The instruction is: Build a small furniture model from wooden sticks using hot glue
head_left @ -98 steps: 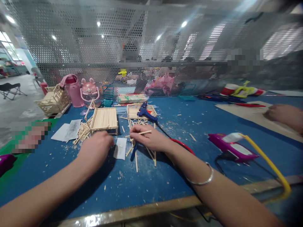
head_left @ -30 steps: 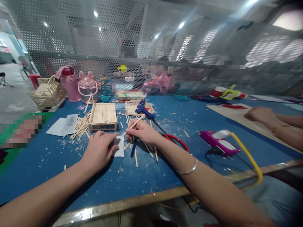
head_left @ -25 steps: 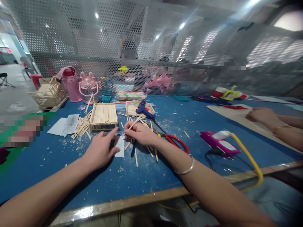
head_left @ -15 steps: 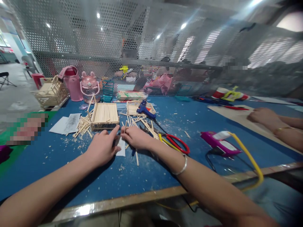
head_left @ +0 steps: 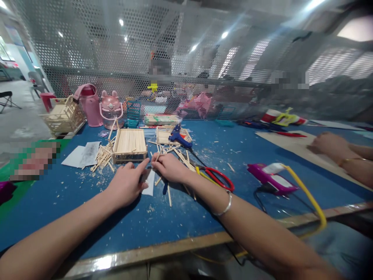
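My left hand (head_left: pixel 126 183) rests on the table with its index finger stretched out and its thumb apart, at the edge of a white paper slip (head_left: pixel 149 183). Whatever lies under its curled fingers is hidden. Just right of the slip, my right hand (head_left: pixel 170 168) pinches a short wooden stick (head_left: pixel 159 154), which points up from the fingertips. Directly beyond both hands stands a small box-like frame of wooden sticks (head_left: pixel 130 142) with a slatted panel. Loose sticks (head_left: pixel 102 157) lie around it. Scissors with red handles (head_left: pixel 220 177) are beside my right forearm.
A blue glue gun (head_left: pixel 179 137) lies on a smaller stick frame (head_left: pixel 163 136). Behind are a pink bottle (head_left: pixel 91 107), a clear jug (head_left: pixel 111 111) and a larger stick model (head_left: pixel 64 116). A purple device (head_left: pixel 272 179) with a yellow cable lies right, near another person's hand (head_left: pixel 328 146).
The stick in my right hand now leans more to the right, and that hand sits slightly further right. My left hand stays almost in place; the view has shifted a little.
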A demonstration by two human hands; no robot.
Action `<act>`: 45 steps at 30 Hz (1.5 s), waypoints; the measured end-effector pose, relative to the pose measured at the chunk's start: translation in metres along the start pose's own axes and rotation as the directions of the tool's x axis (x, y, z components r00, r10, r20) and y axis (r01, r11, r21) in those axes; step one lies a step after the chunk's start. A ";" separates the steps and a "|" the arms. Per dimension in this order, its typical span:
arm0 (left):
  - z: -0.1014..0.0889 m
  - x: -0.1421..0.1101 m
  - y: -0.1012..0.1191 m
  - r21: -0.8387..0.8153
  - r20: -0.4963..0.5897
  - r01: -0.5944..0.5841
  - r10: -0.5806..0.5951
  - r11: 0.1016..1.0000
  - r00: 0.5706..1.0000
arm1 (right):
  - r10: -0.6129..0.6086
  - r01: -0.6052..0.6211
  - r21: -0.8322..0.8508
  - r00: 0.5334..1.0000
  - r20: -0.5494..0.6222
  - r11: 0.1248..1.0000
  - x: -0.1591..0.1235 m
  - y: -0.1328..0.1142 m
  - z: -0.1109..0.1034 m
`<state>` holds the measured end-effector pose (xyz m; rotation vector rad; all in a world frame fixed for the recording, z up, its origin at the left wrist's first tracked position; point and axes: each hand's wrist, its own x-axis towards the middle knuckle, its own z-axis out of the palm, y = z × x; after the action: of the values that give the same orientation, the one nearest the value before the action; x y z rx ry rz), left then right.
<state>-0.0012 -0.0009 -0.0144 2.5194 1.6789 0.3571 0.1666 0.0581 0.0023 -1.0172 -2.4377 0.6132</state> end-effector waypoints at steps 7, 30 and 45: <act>-0.007 -0.005 -0.004 -0.234 -0.215 -0.087 0.036 0.968 0.976 | 0.068 -0.071 0.796 0.997 0.037 0.601 -0.008 0.005 -0.007; -0.009 -0.010 0.010 0.072 0.030 -0.154 0.152 0.985 0.988 | 0.097 0.038 0.751 0.986 -0.136 0.660 -0.010 0.007 -0.019; -0.035 0.022 -0.008 0.304 -0.358 0.181 -0.064 0.935 0.931 | 0.121 -0.048 0.720 0.991 -0.050 0.693 -0.016 0.007 -0.014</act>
<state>-0.0086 0.0204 0.0208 2.6830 2.1859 0.5759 0.1878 0.0541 0.0069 -0.7815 -1.7810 1.3796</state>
